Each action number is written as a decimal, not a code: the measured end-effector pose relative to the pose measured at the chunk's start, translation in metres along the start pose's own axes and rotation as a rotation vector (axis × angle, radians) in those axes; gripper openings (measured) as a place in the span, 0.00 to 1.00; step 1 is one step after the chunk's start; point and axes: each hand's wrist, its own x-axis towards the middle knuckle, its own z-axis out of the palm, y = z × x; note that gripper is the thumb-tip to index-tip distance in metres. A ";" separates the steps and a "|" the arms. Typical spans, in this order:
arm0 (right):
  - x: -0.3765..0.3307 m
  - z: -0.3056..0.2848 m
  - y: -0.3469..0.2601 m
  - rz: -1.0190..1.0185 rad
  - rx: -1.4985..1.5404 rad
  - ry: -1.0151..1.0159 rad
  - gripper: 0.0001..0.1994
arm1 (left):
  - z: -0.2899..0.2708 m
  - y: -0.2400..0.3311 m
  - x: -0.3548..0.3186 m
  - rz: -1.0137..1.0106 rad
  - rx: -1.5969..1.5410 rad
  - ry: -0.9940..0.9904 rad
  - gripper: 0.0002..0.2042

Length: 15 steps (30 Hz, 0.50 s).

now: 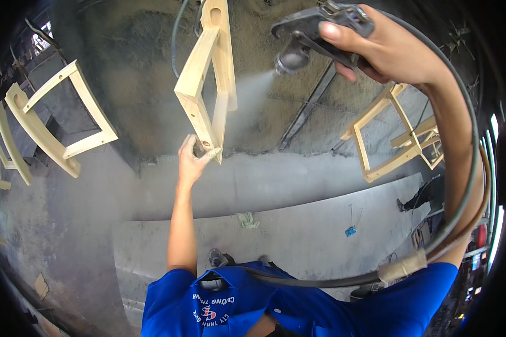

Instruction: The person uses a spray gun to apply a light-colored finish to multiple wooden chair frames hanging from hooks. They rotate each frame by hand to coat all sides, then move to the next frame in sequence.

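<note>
In my right hand (399, 48) is a dark spray gun (320, 31), raised at the upper right with my fingers wrapped round its handle. A pale mist fans from its nozzle toward a light wooden frame (199, 84) hanging at the upper middle. My left hand (194, 160) grips the lower corner of that frame, thumb on one side and fingers on the other. Several holes show in the frame's wood. A grey hose (469, 140) runs from the spray gun along my right arm and across my chest.
More wooden frames hang at the left (90, 106) and right (388, 140). Behind the held frame stands a stained wall (135, 106). A pale rag (247, 220) and a small blue object (351, 231) lie on the grey floor surface. Part of another person's dark-clothed leg (424, 194) shows at the right.
</note>
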 end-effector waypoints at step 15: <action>-0.256 0.206 0.197 -0.001 0.751 0.998 0.44 | 0.144 0.091 0.007 0.141 0.187 0.069 0.14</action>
